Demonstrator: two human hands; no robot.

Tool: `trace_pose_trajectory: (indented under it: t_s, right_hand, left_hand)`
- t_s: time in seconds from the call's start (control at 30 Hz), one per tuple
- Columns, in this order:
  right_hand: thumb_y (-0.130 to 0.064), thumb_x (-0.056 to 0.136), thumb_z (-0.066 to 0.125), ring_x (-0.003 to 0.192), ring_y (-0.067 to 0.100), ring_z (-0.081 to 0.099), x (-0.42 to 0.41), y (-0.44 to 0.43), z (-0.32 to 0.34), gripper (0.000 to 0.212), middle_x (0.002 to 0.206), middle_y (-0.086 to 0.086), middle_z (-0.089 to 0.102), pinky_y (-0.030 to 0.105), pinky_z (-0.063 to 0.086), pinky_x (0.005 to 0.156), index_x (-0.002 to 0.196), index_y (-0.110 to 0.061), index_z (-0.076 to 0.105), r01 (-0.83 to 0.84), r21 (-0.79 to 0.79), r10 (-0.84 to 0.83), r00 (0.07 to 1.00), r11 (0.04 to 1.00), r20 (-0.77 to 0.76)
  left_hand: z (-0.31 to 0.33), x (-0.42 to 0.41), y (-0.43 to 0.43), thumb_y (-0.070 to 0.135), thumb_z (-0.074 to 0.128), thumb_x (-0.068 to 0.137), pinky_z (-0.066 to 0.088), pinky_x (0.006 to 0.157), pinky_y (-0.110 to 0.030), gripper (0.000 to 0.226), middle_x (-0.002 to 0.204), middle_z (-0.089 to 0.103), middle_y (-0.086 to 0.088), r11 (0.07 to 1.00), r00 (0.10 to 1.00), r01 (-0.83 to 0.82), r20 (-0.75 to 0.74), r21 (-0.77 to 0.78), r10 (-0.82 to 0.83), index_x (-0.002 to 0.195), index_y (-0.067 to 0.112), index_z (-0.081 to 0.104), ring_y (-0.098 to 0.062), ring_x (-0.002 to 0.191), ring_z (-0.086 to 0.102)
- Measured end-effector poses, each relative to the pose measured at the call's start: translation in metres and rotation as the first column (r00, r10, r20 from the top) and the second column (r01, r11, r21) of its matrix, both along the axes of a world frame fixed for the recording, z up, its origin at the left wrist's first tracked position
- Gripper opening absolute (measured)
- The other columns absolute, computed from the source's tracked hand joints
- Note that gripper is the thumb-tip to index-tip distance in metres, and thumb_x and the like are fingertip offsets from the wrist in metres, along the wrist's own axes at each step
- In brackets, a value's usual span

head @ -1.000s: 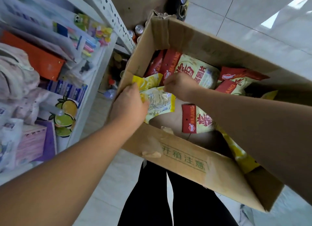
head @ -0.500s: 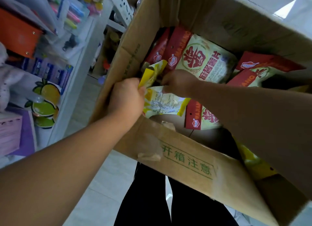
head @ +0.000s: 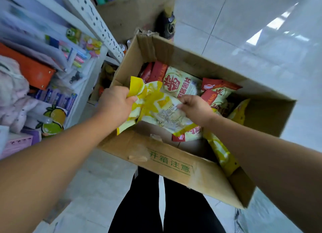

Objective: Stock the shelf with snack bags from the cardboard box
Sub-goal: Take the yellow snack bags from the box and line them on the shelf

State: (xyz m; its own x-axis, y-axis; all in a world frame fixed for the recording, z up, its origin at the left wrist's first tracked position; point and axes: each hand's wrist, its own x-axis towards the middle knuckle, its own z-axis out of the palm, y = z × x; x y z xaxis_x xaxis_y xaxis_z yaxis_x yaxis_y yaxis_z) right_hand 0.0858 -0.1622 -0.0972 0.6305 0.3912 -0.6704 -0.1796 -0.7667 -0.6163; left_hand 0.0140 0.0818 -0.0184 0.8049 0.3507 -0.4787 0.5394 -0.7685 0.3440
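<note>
An open cardboard box (head: 174, 161) with green print on its near flap stands on the floor in front of me. Inside lie several snack bags, red-topped ones (head: 181, 83) at the back and yellow ones (head: 221, 154) along the right. My left hand (head: 115, 104) is shut on the crumpled tops of yellow snack bags (head: 153, 102) at the box's left wall. My right hand (head: 195, 107) pinches the right edge of the same yellow bundle, above the box's middle.
A white metal shelf (head: 90, 11) rises at the left, packed with stationery, an orange case (head: 29, 71) and packets with a lemon print (head: 54, 118). Another cardboard box (head: 132, 15) stands behind. My black-trousered legs (head: 156, 206) are below the box. White tiled floor lies to the right.
Both hands have lifted the yellow bags up from the box floor; the bundle now sits higher and more spread out. The camera has pulled back, showing more shelf and floor.
</note>
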Motion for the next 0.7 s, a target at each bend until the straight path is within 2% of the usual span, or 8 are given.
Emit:
trace_pose_trajectory:
  t_s: [0.13, 0.23, 0.3, 0.37, 0.4, 0.5, 0.6, 0.7]
  right_hand:
    - [-0.024, 0.097, 0.063, 0.046, 0.008, 0.045, 0.007, -0.019, 0.06, 0.033, 0.053, -0.011, 0.048, 0.024, 0.041, 0.05, 0.066, -0.019, 0.053, 0.202, 0.084, -0.201, 0.979, 0.976, -0.019]
    - [-0.022, 0.098, 0.064, 0.052, 0.012, 0.045, 0.013, -0.027, 0.114, 0.029, 0.063, 0.003, 0.051, 0.024, 0.04, 0.052, 0.076, -0.005, 0.057, 0.307, 0.2, -0.306, 0.951, 0.93, -0.039]
    - [-0.018, 0.098, 0.064, 0.061, 0.019, 0.048, 0.014, -0.031, 0.15, 0.024, 0.069, 0.01, 0.056, 0.031, 0.042, 0.059, 0.076, -0.008, 0.061, 0.385, 0.306, -0.385, 0.921, 0.87, -0.066]
    - [-0.01, 0.099, 0.061, 0.059, 0.021, 0.05, 0.015, -0.033, 0.186, 0.021, 0.067, 0.013, 0.06, 0.03, 0.043, 0.057, 0.078, -0.008, 0.063, 0.456, 0.407, -0.452, 0.885, 0.791, -0.112]
    - [-0.005, 0.1, 0.058, 0.056, 0.019, 0.052, 0.015, -0.032, 0.204, 0.021, 0.064, 0.011, 0.062, 0.027, 0.044, 0.055, 0.079, -0.005, 0.063, 0.473, 0.453, -0.47, 0.873, 0.755, -0.128]
    - [-0.002, 0.101, 0.054, 0.066, 0.024, 0.058, 0.017, -0.024, 0.255, 0.018, 0.073, 0.019, 0.065, 0.028, 0.047, 0.057, 0.09, 0.009, 0.063, 0.428, 0.532, -0.44, 0.891, 0.73, -0.113]
    - [-0.005, 0.101, 0.054, 0.08, 0.033, 0.056, 0.025, -0.005, 0.298, 0.026, 0.087, 0.031, 0.064, 0.033, 0.051, 0.063, 0.1, 0.021, 0.059, 0.358, 0.611, -0.39, 0.917, 0.706, -0.087]
    - [-0.005, 0.1, 0.055, 0.079, 0.035, 0.056, 0.029, 0.024, 0.349, 0.029, 0.087, 0.037, 0.062, 0.041, 0.048, 0.072, 0.098, 0.024, 0.058, 0.255, 0.673, -0.319, 0.947, 0.694, -0.03]
  left_hand:
    - [0.065, 0.02, 0.007, 0.034, 0.066, 0.092, 0.034, 0.052, -0.036, 0.042, 0.066, 0.056, -0.018, 0.993, 0.993, 0.111, 0.037, -0.026, -0.11, 0.072, -0.002, 0.058, -0.031, 0.063, 0.055]
    - [0.116, 0.029, 0.013, 0.037, 0.068, 0.09, 0.041, 0.055, -0.039, 0.042, 0.067, 0.059, -0.018, 0.991, 0.991, 0.13, 0.037, -0.034, -0.129, 0.076, -0.002, 0.062, -0.03, 0.062, 0.057]
    - [0.153, 0.03, 0.015, 0.039, 0.069, 0.089, 0.04, 0.057, -0.039, 0.045, 0.066, 0.058, -0.019, 0.994, 0.994, 0.103, 0.031, -0.027, -0.103, 0.075, -0.002, 0.061, -0.033, 0.062, 0.058]
    - [0.193, 0.027, 0.019, 0.04, 0.07, 0.088, 0.034, 0.053, -0.037, 0.049, 0.06, 0.052, -0.018, 0.997, 0.996, 0.078, 0.033, -0.008, -0.078, 0.071, -0.004, 0.057, -0.032, 0.055, 0.051]
    - [0.213, 0.025, 0.022, 0.041, 0.071, 0.087, 0.038, 0.053, -0.04, 0.049, 0.062, 0.055, -0.021, 0.998, 0.997, 0.069, 0.035, -0.009, -0.069, 0.075, -0.005, 0.059, -0.035, 0.056, 0.053]
    - [0.28, 0.014, 0.033, 0.041, 0.071, 0.088, 0.051, 0.059, -0.042, 0.041, 0.076, 0.07, -0.022, 0.999, 0.997, 0.049, 0.059, -0.01, -0.048, 0.084, 0.001, 0.069, -0.035, 0.063, 0.066]
    - [0.352, -0.003, 0.048, 0.04, 0.072, 0.088, 0.051, 0.064, -0.032, 0.028, 0.075, 0.074, -0.01, 1.0, 0.995, 0.022, 0.092, 0.023, -0.024, 0.085, 0.012, 0.073, -0.022, 0.065, 0.068]
    - [0.419, -0.032, 0.067, 0.036, 0.074, 0.087, 0.042, 0.057, -0.027, 0.031, 0.066, 0.067, -0.005, 0.997, 0.991, -0.025, 0.129, 0.072, 0.016, 0.076, 0.008, 0.068, -0.019, 0.056, 0.06]
